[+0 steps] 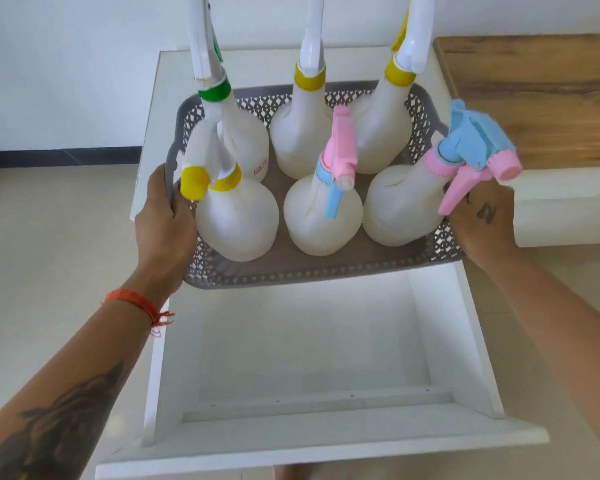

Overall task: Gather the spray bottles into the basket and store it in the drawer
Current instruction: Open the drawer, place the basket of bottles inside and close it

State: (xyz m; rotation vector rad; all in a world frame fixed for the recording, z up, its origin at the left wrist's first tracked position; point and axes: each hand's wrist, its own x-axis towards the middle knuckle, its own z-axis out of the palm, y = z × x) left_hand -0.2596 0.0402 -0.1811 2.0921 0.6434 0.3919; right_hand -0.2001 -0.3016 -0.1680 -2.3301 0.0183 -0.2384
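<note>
A grey lattice basket (291,271) is held in the air above the open white drawer (309,348). Several white spray bottles stand in it: one with a green collar (215,91), yellow-collared ones at the back (309,77) and front left (236,216), a pink-and-blue one in the middle (323,213), and a blue-and-pink one at the front right (406,202). My left hand (163,216) grips the basket's left rim. My right hand (482,220) grips its right rim, partly hidden behind a pink trigger.
The drawer is pulled out of a white cabinet (153,98) whose top lies behind the basket. A wooden tabletop (534,91) with a white edge stands at the right. Beige floor lies on both sides.
</note>
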